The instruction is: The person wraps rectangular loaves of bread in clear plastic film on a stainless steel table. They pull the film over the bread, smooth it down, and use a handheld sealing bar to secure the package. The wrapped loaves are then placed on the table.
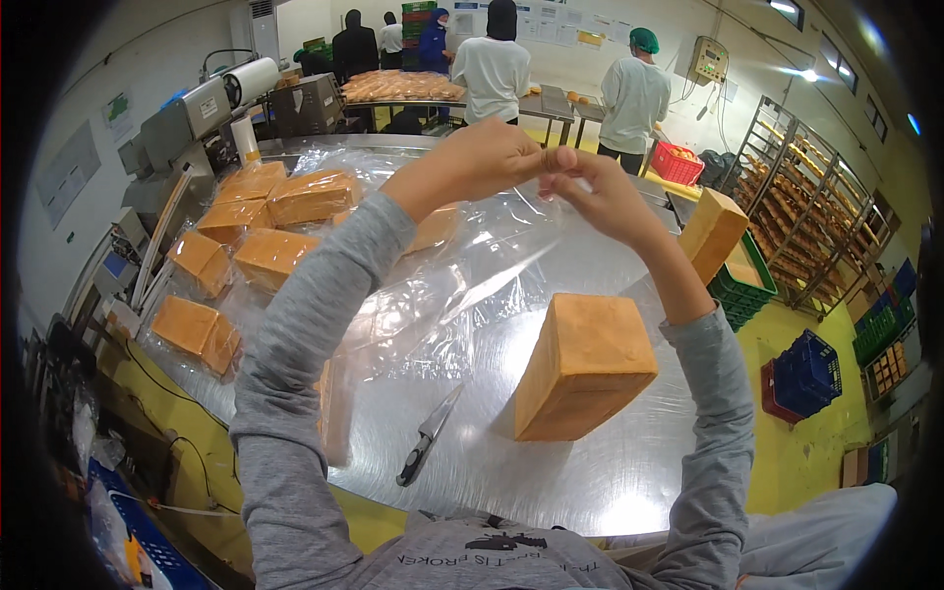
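Both my arms reach over the steel table, with the hands close together near its far side. My left hand is closed, fingers pinched at the edge of a clear plastic bag. Beside it, my right hand pinches the same thin plastic, which spreads below over the table. Nearer to me stands an unwrapped block-shaped bread loaf, upright. A knife with a black handle lies left of this loaf. Several loaves in clear bags lie on the left; my left arm partly covers some.
Another loaf stands at the right edge, by a green crate. Blue and red crates are on the yellow floor. A machine stands at the far left. Racks of bread and several people are farther back.
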### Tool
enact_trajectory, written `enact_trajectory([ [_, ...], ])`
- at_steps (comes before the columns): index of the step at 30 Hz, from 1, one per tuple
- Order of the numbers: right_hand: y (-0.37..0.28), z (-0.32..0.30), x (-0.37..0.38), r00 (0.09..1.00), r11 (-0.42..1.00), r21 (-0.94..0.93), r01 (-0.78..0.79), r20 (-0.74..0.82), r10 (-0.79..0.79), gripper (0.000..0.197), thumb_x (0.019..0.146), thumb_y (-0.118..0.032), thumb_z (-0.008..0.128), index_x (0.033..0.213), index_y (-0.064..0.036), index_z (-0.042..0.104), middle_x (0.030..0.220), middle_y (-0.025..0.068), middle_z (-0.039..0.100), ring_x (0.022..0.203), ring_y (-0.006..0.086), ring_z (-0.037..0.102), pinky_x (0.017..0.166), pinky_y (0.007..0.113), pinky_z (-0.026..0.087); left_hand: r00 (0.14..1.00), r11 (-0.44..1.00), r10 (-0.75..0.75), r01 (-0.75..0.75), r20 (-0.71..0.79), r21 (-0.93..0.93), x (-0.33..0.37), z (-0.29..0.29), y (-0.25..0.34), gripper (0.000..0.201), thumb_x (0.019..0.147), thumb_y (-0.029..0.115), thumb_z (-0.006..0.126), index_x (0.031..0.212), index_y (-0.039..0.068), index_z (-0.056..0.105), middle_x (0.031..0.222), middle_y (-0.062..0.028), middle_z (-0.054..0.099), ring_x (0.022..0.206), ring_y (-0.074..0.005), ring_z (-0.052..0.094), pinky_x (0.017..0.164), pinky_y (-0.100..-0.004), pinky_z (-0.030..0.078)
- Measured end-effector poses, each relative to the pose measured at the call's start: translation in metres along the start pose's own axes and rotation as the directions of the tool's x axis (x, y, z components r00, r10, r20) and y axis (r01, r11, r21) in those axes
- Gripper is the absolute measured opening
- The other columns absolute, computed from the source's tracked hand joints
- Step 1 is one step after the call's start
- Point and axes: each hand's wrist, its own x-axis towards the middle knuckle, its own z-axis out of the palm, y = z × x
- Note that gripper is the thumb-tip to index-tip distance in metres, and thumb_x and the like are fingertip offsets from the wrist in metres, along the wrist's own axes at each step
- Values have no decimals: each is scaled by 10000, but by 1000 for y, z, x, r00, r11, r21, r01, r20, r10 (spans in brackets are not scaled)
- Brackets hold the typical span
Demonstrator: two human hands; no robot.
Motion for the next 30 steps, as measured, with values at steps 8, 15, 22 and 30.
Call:
enact_trajectory([
  [8, 43, -36, -28, 989, 788, -615, -19, -128, -76, 120, 781, -116, 563, 839, -27, 507, 759, 140, 547, 717, 334, 541, 619, 364, 420, 994, 807, 81, -24, -70, 590, 11, 38, -6, 175, 747, 259, 568, 723, 86, 554, 645, -121, 579, 634, -314, 578, 551, -394, 444],
  [15, 99, -54, -100, 972, 591, -772, -233, -171, 159, 91, 763, -37, 448, 847, -42, 482, 858, 130, 566, 837, 335, 559, 662, 426, 451, 913, 810, -153, 336, -379, 481, 7, 84, -43, 93, 727, 177, 527, 768, 94, 530, 745, -108, 593, 739, -303, 581, 629, -419, 445],
  [22, 151, -44, -153, 822, 476, -672, -567, -424, 381, 125, 774, -118, 468, 877, -48, 474, 807, 169, 579, 763, 362, 572, 668, 452, 456, 551, 579, -791, 537, -264, -614, -17, 171, -68, 75, 791, 89, 519, 854, 57, 494, 820, -100, 588, 772, -264, 599, 655, -398, 485],
  [30, 247, -2, -212, 509, 490, 765, -418, -250, 824, 73, 810, -110, 539, 856, -94, 485, 821, 67, 587, 691, 250, 593, 620, 403, 477, 621, -435, -775, -384, 121, -814, -34, 233, -33, 112, 835, 110, 561, 829, 102, 450, 662, -1, 511, 572, -106, 509, 539, -240, 461],
])
